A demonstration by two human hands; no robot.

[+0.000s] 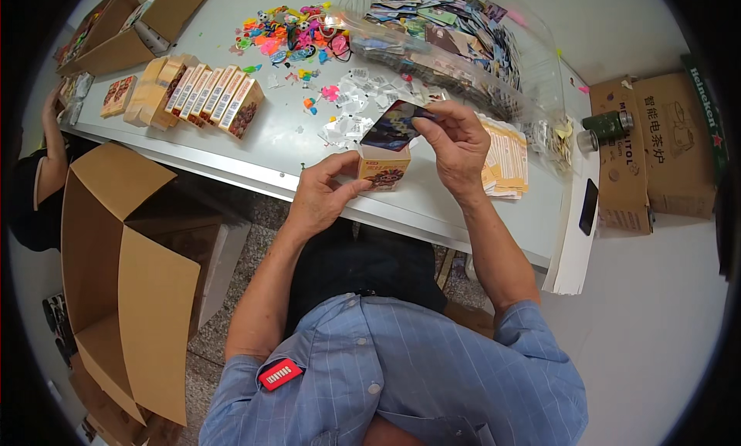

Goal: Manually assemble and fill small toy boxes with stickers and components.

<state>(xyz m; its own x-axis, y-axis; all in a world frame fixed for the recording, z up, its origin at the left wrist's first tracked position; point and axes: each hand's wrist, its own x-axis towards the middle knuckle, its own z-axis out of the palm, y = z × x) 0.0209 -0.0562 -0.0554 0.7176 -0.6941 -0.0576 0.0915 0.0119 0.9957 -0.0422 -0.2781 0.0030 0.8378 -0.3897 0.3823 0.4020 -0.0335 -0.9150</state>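
Observation:
My left hand (328, 191) grips a small printed box (384, 170) by its side at the table's front edge. Pinched in my right hand (457, 143) is a dark glossy picture card (394, 125), held tilted over the top of the box. Whether the card's lower edge is inside the box I cannot tell. Small white packets (351, 130) lie scattered just beyond the box. A stack of flat unfolded orange-and-white cartons (505, 159) lies to the right of my right hand.
A clear plastic bin (463, 79) full of cards stands at the back right. Colourful small toys (297, 33) are heaped at the back. Filled boxes (220, 99) stand in a row at left. A large open cardboard box (131, 292) is on the floor; another person's arm (52, 130) shows far left.

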